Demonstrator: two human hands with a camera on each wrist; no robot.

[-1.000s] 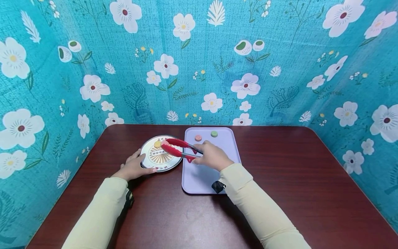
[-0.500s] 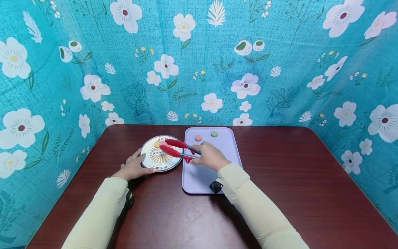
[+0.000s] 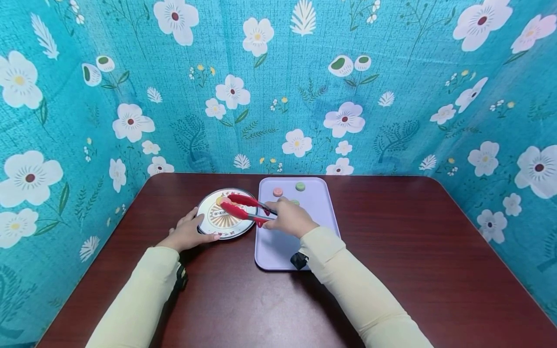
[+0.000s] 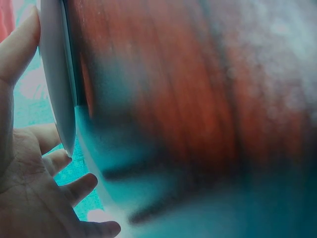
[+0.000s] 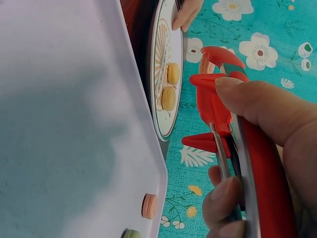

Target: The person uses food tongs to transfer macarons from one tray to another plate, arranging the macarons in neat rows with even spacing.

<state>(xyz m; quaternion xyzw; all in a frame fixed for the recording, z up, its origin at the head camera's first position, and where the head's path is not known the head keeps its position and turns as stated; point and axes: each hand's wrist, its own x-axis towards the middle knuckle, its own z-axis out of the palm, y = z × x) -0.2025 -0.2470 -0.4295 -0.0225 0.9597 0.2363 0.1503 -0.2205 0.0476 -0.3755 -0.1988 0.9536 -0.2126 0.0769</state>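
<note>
My right hand [image 3: 290, 218] grips red-tipped tongs [image 5: 257, 163], thumb on one arm and fingers curled round the other. Between the tong tips sits a pink macaron [image 5: 204, 64], over the far half of the round patterned plate [image 3: 208, 223]. Two yellow macarons [image 5: 168, 98] lie on that plate; in the head view the tongs overlap this area. My left hand [image 3: 186, 233] rests at the plate's left and near rim, its thumb along the near edge and its fingers extended. In the left wrist view, the thumb touches the plate's edge and the other fingers are spread.
A lilac tray [image 3: 278, 251] lies right of the plate, beneath my right hand. Near its far end are a pink macaron [image 3: 277, 192] and a green macaron [image 3: 300, 186], with another green one [image 3: 295, 202] partly behind my hand. Floral cloth [image 3: 278, 96] surrounds the dark table [image 3: 391, 232].
My right hand has shifted slightly left, carrying the tongs and the pink macaron farther over the plate. A second green macaron on the tray has come into view. My left hand stays put.
</note>
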